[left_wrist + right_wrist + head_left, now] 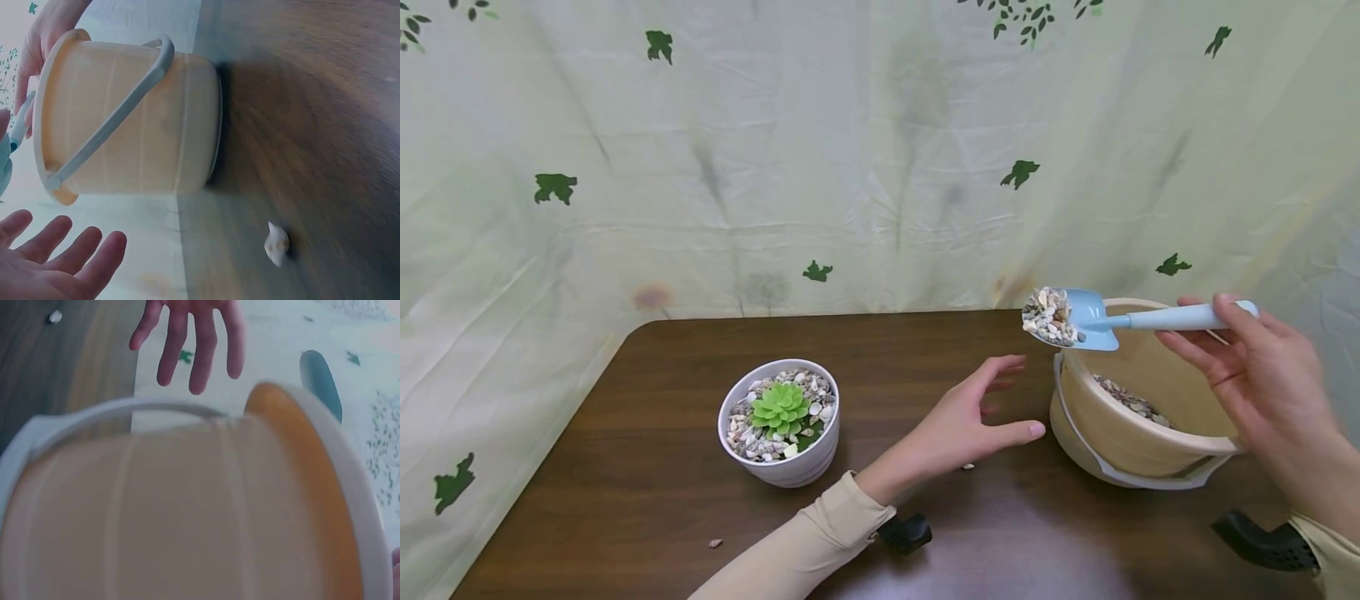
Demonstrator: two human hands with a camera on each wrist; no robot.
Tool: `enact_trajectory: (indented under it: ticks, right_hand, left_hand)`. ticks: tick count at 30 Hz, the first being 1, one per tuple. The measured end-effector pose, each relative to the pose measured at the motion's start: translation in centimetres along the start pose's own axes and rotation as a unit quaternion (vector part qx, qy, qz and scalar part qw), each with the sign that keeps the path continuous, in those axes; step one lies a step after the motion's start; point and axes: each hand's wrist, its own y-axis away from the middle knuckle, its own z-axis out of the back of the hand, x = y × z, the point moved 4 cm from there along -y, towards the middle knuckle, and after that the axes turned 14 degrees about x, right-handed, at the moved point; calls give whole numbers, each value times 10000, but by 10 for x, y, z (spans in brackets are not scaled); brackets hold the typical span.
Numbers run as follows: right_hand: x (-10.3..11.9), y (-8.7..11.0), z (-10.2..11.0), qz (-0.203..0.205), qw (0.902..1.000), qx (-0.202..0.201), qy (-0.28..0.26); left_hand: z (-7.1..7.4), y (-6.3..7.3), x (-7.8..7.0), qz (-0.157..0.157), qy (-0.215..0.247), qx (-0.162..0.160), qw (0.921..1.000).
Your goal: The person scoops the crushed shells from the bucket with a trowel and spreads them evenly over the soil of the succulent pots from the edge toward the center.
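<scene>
While the right hand (pixel 1270 392) grips an unlabelled blue scoop (pixel 1093 321) of pebbles, the left hand (pixel 970 421) hovers spread

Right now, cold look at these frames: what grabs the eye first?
The blue scoop, heaped with pebbles and held by the right hand above the rim of the beige bucket at the table's right. Next, the white pot left of centre, with a bright green succulent set in pebbles. Between them the left hand hovers open, fingers spread, beside the bucket.
</scene>
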Motion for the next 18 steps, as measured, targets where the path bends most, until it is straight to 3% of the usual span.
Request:
enact_trajectory:
  ticks: [7, 18]
  right_hand:
    - [-18, -3, -10, -118, 9998, 16, 156]
    - [-45, -7, -31, -154, 9981, 537, 255]
  left_hand:
    - [9, 26, -2, 26, -434, 82, 9990]
    - [20, 73, 3, 95, -848, 154, 9962]
